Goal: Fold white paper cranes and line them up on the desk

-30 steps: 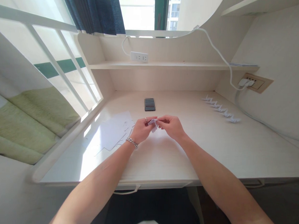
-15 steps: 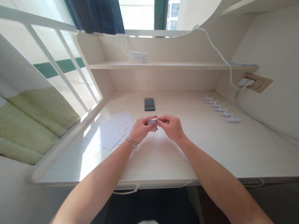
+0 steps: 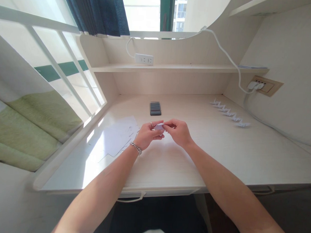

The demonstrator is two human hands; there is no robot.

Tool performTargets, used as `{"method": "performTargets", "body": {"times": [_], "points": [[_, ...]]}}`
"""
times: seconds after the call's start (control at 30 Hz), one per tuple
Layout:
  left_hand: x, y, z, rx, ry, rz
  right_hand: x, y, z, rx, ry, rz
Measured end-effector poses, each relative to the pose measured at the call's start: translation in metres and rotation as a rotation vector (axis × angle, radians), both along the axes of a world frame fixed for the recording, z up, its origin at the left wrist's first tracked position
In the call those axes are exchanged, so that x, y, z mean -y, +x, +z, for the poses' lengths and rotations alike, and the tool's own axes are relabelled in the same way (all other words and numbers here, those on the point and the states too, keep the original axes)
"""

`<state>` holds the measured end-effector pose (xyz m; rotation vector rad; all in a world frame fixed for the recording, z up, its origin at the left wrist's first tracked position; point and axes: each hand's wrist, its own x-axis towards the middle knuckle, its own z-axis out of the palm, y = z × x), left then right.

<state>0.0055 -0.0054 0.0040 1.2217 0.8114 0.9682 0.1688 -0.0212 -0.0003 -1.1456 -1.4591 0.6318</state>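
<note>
A small folded piece of white paper (image 3: 159, 127) is held between both hands, just above the middle of the desk (image 3: 169, 168). My left hand (image 3: 147, 134) grips its left side between thumb and fingers; a ring and a chain bracelet show on that finger and wrist. My right hand (image 3: 179, 131) pinches the paper's right edge with thumb and forefinger. The fingers hide part of the folds. Beyond the hands lies a dark phone-like object (image 3: 155, 109), its upper part blurred out.
Loose white paper sheets (image 3: 119, 135) lie on the left of the desk, partly in sunlight. Several folded paper cranes (image 3: 229, 113) stand in a row at the back right. A power strip (image 3: 144, 59) sits on the shelf (image 3: 172, 67); a white cable (image 3: 230, 58) hangs down to a wall socket (image 3: 267, 86).
The folded paper has turned slightly between the fingers, and the lower fingers of my left hand have shifted a little. Everything else is as before.
</note>
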Motion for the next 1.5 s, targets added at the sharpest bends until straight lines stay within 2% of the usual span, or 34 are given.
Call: {"method": "performTargets", "body": {"times": [0.27, 0.57, 0.87, 1.03, 1.13, 1.27, 1.37, 1.5], "points": [[0.0, -0.003, 0.003, -0.019, -0.009, -0.025, -0.001, 0.0, 0.0, -0.058, -0.031, 0.017], [0.001, -0.004, 0.006, 0.037, -0.022, -0.152, -0.007, 0.004, -0.004, -0.102, -0.069, 0.018], [-0.005, 0.001, -0.004, -0.037, 0.052, 0.052, -0.004, 0.0, -0.002, -0.143, -0.156, 0.146], [-0.006, 0.002, -0.006, -0.096, 0.109, 0.103, -0.002, 0.002, 0.001, -0.088, -0.182, 0.117], [-0.008, 0.001, -0.007, -0.144, 0.142, 0.142, -0.001, 0.003, 0.001, 0.0, -0.136, 0.06], [-0.008, -0.001, -0.008, -0.218, 0.192, 0.14, -0.001, 0.004, -0.002, 0.135, 0.027, -0.008], [-0.007, -0.002, -0.007, -0.266, 0.252, 0.094, -0.002, 0.003, -0.004, 0.17, 0.104, 0.029], [-0.005, -0.002, -0.006, -0.309, 0.315, 0.065, -0.001, 0.002, -0.004, 0.175, 0.101, 0.06]]}}
